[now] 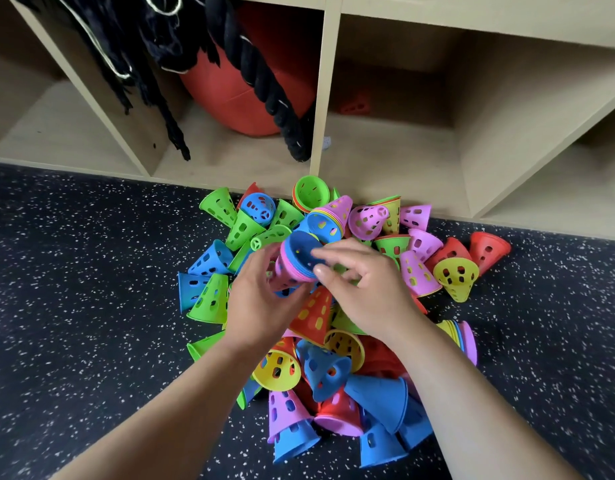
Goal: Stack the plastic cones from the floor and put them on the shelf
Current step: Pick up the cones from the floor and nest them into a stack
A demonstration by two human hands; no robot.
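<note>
Hands (261, 299) (364, 292) grip cone stack (299, 259); speckled blk floor (91, 271), wood shelf (321, 98).

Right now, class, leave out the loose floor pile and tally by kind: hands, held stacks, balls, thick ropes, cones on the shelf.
Hands: 2 (left hand, right hand)
Held stack: 1
Ball: 1
Thick rope: 1
Shelf cone: 1
Total: 6
</note>
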